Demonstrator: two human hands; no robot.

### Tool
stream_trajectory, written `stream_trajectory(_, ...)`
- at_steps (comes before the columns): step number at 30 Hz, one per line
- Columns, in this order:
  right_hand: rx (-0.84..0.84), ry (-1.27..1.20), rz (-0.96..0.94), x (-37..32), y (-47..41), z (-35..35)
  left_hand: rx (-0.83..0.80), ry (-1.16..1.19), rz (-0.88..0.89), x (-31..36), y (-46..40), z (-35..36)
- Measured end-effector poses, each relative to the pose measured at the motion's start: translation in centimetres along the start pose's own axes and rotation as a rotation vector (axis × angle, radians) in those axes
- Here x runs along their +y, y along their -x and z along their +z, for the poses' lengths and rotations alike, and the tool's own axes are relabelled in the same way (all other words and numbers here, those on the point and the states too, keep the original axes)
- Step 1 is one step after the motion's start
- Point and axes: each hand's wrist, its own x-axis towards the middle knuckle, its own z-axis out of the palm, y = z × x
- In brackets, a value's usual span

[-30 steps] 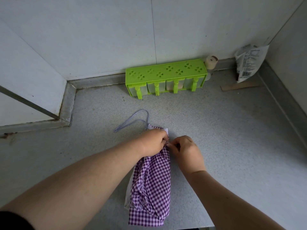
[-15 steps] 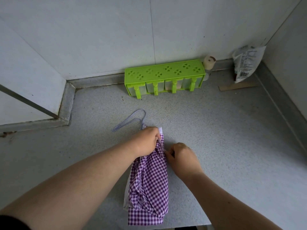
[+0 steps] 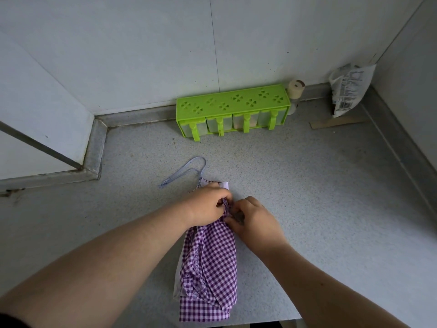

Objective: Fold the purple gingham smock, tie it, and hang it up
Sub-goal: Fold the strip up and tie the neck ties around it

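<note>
I find the purple gingham smock folded narrow on the surface. Left hand and right hand both pinch its far end. The loose strap lies free; bundle may unfold if either grip slackens.

Forearms bare; dark sleeve edge at left arm's upper end
</note>
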Motion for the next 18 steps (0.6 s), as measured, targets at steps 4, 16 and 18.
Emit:
stream_trajectory(4,0.023,-0.006,0.035,-0.3,-0.6,0.3,0.015,-0.034,0.006,0.0,-0.2,0.3)
stream_trajectory(16,-0.031,0.046,-0.009,0.0,-0.3,0.2,0.128,-0.196,0.027,0.7,0.0,1.0)
stream_trajectory(18,-0.035,0.056,-0.007,0.1,-0.3,0.3,0.131,-0.208,0.029,0.6,-0.1,1.1)
